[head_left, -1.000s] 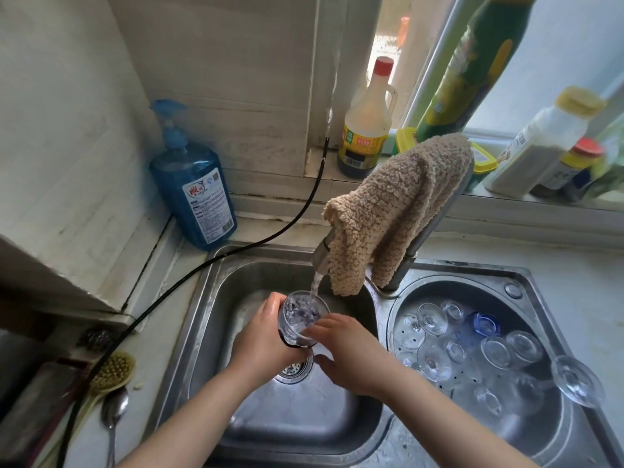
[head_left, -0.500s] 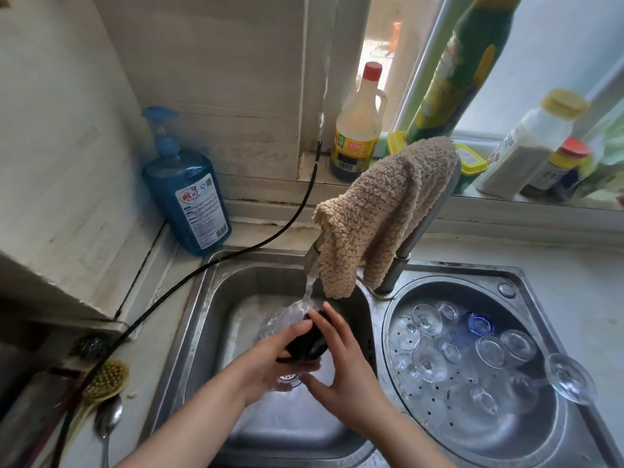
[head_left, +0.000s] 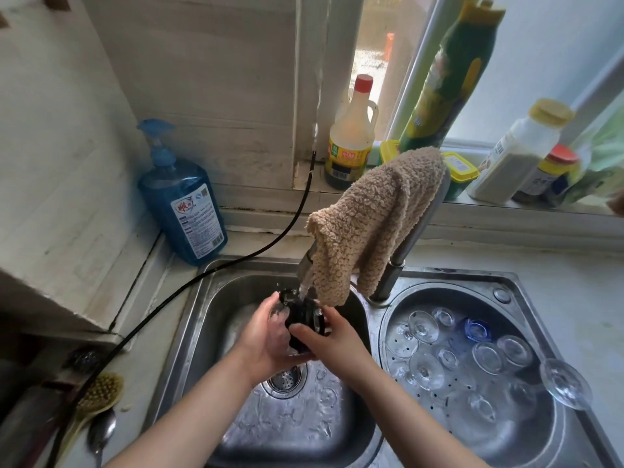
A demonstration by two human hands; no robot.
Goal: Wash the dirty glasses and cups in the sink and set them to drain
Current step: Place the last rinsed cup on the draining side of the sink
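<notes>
Head view: the left sink basin (head_left: 216,319) lies under both hands – the left hand (head_left: 266,336) cups a glass (head_left: 304,322) beneath the tap stream, the right hand (head_left: 324,339) grips it; the draining basin (head_left: 388,336) sits right, nearer the right hand

Two hands, the left hand (head_left: 270,336) and right hand (head_left: 329,339), are being seen around one dark-based glass (head_left: 302,320). About eleven upturned glasses (head_left: 486,358) are being counted right of the right hand. Five bottles (head_left: 351,133) are being counted beyond it.
</notes>
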